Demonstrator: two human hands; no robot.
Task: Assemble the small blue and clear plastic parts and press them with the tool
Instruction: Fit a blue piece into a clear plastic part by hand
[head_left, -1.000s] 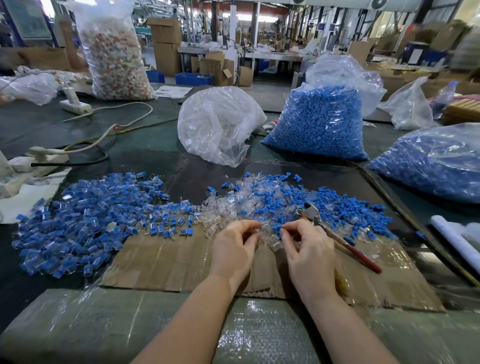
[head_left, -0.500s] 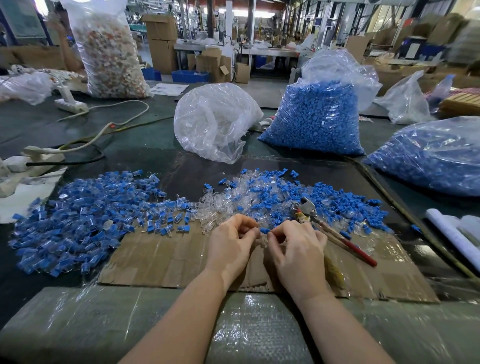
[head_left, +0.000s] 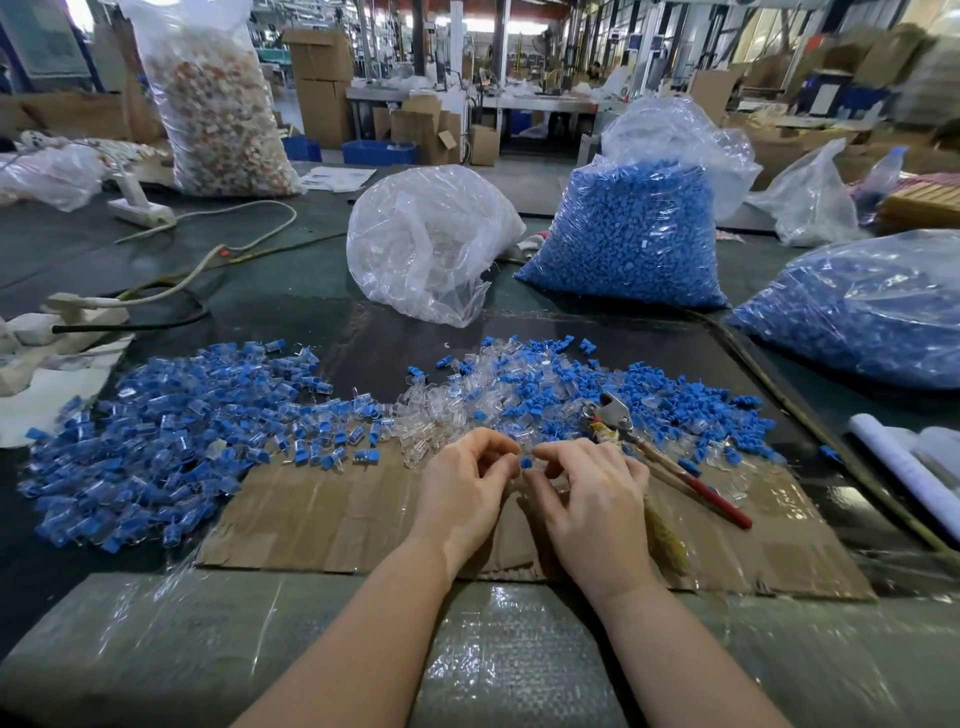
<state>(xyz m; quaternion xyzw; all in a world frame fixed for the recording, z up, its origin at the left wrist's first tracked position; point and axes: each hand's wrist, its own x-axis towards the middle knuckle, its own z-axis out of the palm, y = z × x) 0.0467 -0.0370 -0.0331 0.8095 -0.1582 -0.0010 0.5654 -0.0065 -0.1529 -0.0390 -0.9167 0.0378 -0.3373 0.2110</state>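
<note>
We're sitting at a big dark desk in a busy warehouse, working over a taped cardboard sheet. Our left hand and right hand are meeting fingertip to fingertip, both curled and pinching a small blue part between them; the clear piece is hard to make out in there. We're guessing the trick is lining them up square before pushing. The red-handled tool is lying just right of our hands, untouched, on the loose mixed pile. What look like finished pieces are heaped to the left.
</note>
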